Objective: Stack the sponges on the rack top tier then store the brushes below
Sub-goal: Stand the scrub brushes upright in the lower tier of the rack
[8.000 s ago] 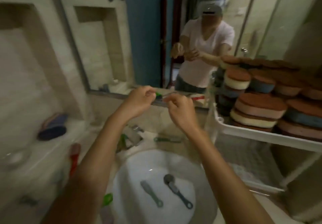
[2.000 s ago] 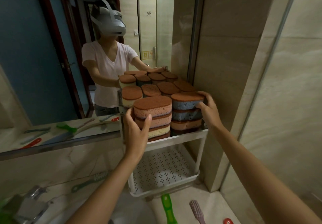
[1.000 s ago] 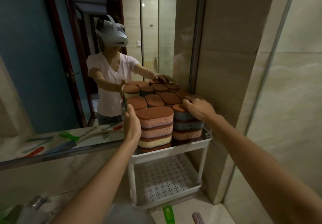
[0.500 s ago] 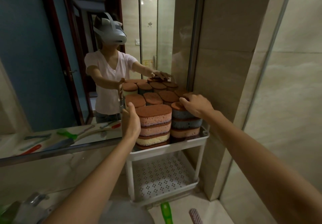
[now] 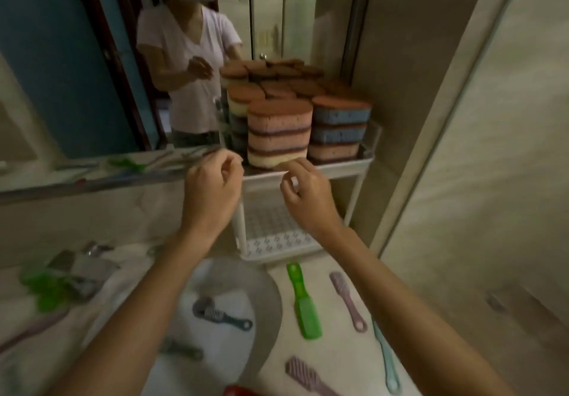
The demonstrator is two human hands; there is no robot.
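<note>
A grey plastic brush (image 5: 220,314) waits in the round white sink (image 5: 264,288). The left hand (image 5: 209,192) hovers, grip loosely curled on nothing. Brown-topped pastel sponges (image 5: 278,130) stand in tight columns, likely to save room, on the top tier of the white two-tier plastic rack (image 5: 357,174). The right hand (image 5: 308,201) hovers likewise empty, above the flat green plastic brush (image 5: 303,306).

No text, label, brand, number or sign can be read anywhere in the view
</note>
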